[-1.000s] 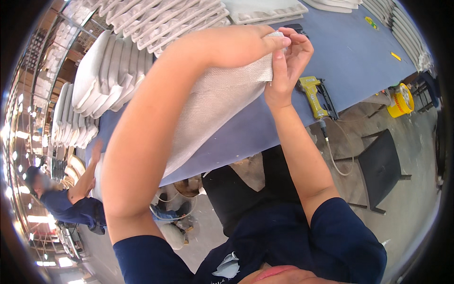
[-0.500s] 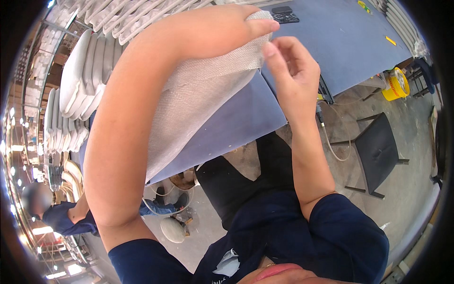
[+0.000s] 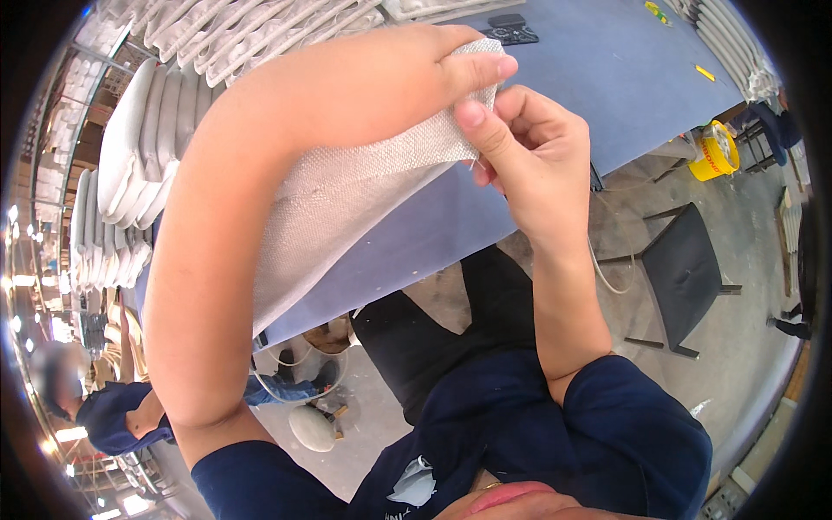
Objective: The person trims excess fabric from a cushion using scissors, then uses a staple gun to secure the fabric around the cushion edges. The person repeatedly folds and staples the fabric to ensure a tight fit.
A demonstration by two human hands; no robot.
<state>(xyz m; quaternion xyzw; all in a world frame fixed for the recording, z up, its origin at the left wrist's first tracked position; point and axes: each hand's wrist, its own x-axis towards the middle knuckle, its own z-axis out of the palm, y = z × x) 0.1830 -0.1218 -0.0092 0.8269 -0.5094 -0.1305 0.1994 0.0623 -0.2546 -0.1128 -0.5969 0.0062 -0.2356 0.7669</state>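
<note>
A piece of light grey woven fabric (image 3: 347,186) hangs at a slant above the blue work table and narrows toward its raised corner. My left hand (image 3: 464,65) reaches across its top and grips that corner, the thumb lying over the cloth. Just below, my right hand (image 3: 546,143) pinches the fabric's edge between thumb and fingers. My left forearm hides the fabric's far side, so what lies behind or inside it cannot be seen.
The blue table (image 3: 598,95) bears a dark phone-like object (image 3: 513,33) and a yellow cutter (image 3: 705,73). Stacked pale cushions (image 3: 143,139) stand at left. A black chair (image 3: 685,269) and yellow bucket (image 3: 715,152) are at right. Another person (image 3: 121,420) is at lower left.
My right thumb has moved left onto the fabric edge, and my right fingers have closed on it. The fabric corner has come slightly lower, my left hand still holding it.
</note>
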